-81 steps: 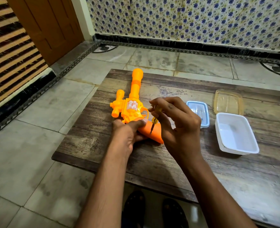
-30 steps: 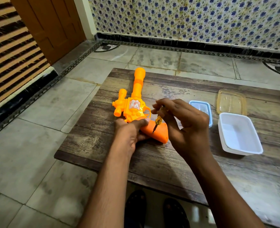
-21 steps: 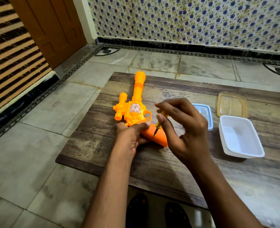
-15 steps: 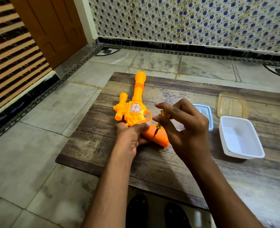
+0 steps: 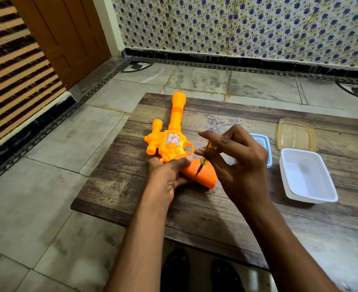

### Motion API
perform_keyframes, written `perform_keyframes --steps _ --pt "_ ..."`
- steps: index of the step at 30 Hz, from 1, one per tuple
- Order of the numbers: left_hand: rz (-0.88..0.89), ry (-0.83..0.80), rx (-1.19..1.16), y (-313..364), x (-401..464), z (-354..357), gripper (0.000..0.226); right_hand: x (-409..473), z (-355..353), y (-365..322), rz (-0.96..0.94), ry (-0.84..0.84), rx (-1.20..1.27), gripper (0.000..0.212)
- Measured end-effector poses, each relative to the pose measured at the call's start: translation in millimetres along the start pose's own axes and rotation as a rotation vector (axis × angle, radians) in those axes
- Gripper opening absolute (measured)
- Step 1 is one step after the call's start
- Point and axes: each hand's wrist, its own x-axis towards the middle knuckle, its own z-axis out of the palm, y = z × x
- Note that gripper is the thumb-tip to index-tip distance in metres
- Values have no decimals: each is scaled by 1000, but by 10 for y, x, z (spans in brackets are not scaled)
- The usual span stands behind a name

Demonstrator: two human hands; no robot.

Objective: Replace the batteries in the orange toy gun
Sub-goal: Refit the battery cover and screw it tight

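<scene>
Two hands work on the orange toy gun (image 5: 175, 144) lying on the counter (image 5: 205, 207). Left hand (image 5: 165, 178) still clasps its grip; right hand (image 5: 239, 163) fingers keep pinching the screwdriver (image 5: 204, 160), tip below them. Little changed: probably still unscrewing.

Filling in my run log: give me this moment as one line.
step: unscrewing | left hand: holds gun by its handle | right hand: pinches screwdriver, tip on handle | tubs: untouched
</scene>
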Motion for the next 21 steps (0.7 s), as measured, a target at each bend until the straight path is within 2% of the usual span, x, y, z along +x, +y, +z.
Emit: perform_keyframes --steps 3,9,13,16,21 --pt "-17 2 -6 11 -4 12 64 -9 -42 -11 -19 -55 48 24" --pt "-20 32 3 47 -30 24 65 -2 -53 -29 -11 -85 106 25" --pt "16 5 -22 85 -98 45 50 8 -48 -51 -1 -28 101 26" --pt "40 3 -64 101 -120 95 43 13 -50 -69 42 -39 213 26" --pt "-9 46 -154 127 -130 134 52 28 -26 -49 64 -23 251 30"
